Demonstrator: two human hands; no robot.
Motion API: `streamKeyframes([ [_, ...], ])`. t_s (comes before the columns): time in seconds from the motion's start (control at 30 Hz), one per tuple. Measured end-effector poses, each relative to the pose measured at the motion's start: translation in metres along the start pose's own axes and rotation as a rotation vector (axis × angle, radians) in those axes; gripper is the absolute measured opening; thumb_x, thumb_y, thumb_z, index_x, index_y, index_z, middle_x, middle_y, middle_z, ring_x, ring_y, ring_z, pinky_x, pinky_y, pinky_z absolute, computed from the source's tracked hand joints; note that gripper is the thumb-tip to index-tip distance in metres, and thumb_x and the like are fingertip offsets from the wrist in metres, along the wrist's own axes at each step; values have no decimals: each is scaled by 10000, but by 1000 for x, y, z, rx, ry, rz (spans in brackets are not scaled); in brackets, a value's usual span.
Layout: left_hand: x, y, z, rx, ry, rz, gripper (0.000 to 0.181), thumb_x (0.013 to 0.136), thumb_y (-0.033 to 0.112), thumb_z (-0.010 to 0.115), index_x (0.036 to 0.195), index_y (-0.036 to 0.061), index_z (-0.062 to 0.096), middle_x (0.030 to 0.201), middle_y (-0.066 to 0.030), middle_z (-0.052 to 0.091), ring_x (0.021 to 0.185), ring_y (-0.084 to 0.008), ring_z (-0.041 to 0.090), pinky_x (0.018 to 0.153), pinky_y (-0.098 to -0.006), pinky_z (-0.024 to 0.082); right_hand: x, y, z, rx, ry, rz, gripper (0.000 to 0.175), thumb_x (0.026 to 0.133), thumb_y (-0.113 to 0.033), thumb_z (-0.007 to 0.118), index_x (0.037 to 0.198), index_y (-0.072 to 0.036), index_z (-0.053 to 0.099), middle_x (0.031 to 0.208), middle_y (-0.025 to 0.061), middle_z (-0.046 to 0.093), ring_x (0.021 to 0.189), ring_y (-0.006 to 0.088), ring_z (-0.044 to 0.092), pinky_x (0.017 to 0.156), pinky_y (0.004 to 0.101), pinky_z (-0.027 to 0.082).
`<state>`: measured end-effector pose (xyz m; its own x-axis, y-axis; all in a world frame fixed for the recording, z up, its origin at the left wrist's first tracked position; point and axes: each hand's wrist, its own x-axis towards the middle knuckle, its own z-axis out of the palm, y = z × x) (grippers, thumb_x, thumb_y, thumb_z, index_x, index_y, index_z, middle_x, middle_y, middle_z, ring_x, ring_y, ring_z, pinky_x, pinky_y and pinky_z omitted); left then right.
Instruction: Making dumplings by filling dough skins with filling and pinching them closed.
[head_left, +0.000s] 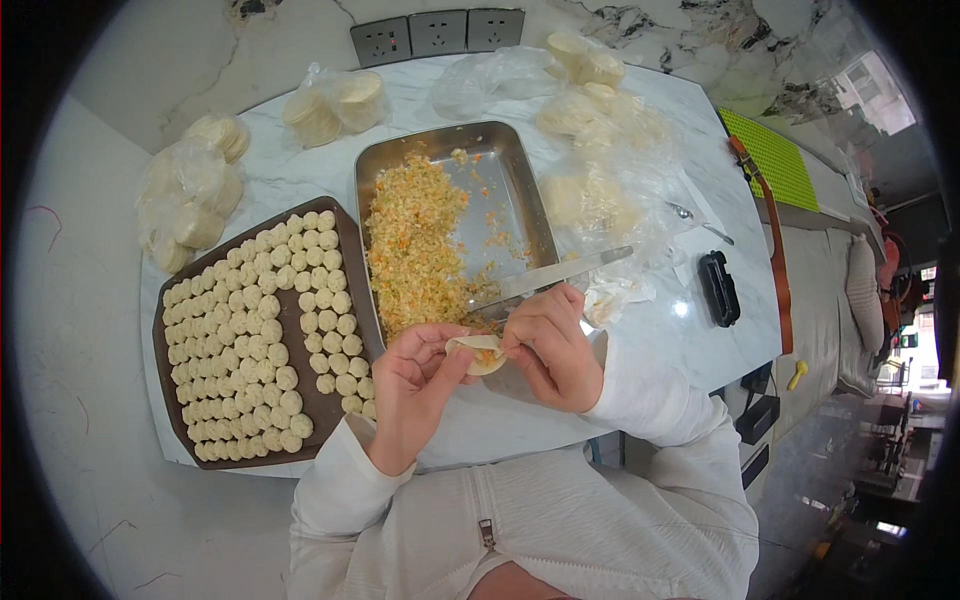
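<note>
My left hand (420, 382) holds a round dough wrapper (486, 358) with a little chopped filling in it, its thumb and fingers on the wrapper's left side. With thumb and fingertips, my right hand (551, 349) pinches the right edge of the same wrapper. Just beyond my hands is a rectangular metal tray (538, 199), its left part heaped with orange-flecked chopped filling (416, 240). A flat metal spatula or blade (559, 275) lies across the tray's near right corner. On the left, a dark brown tray (296, 322) carries rows of small, pleated dumplings (247, 330).
Bagged stacks of round wrappers lie at the left (191, 191), back (334, 109) and right (600, 187) of the marble-patterned table (457, 442). Farther right are a metal spoon (701, 221), crumpled tissue (616, 294) and a black plastic object (718, 289). A wall with sockets (437, 32) borders the back.
</note>
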<state>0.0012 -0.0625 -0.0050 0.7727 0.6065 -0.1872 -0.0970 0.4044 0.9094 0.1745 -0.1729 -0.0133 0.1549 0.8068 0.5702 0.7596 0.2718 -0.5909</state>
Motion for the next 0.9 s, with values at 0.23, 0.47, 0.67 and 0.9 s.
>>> streamKeyframes([
  [0.23,-5,-6,-1,103,-27,74,187,927,-30,644,1111,-19,614,1175,-143,677,905,-111,672,758,-237,560,-1,0,0,30,-31,-22,256,753,0,676,957,-107,565,939,22,560,877,229,541,853,399,294],
  [0.47,-2,-4,3,75,-38,88,202,928,-38,635,1127,-7,618,1190,-144,670,908,-125,675,759,-246,572,1,0,-1,36,-43,-16,257,751,-7,691,952,-120,577,936,8,566,865,215,550,838,392,289],
  [0.67,-2,-3,1,98,-52,117,219,937,-30,625,1155,-10,610,1168,-144,671,913,-148,681,774,-260,576,0,2,-6,76,-64,4,258,779,-4,730,969,-136,617,928,-16,624,867,180,587,857,385,292],
  [0.9,-3,-1,4,77,-52,120,259,904,-67,651,1157,-31,608,1165,-144,675,972,-162,687,802,-249,562,-1,3,-7,84,-62,46,208,800,-46,725,962,-137,632,942,-16,626,888,186,580,888,393,286],
])
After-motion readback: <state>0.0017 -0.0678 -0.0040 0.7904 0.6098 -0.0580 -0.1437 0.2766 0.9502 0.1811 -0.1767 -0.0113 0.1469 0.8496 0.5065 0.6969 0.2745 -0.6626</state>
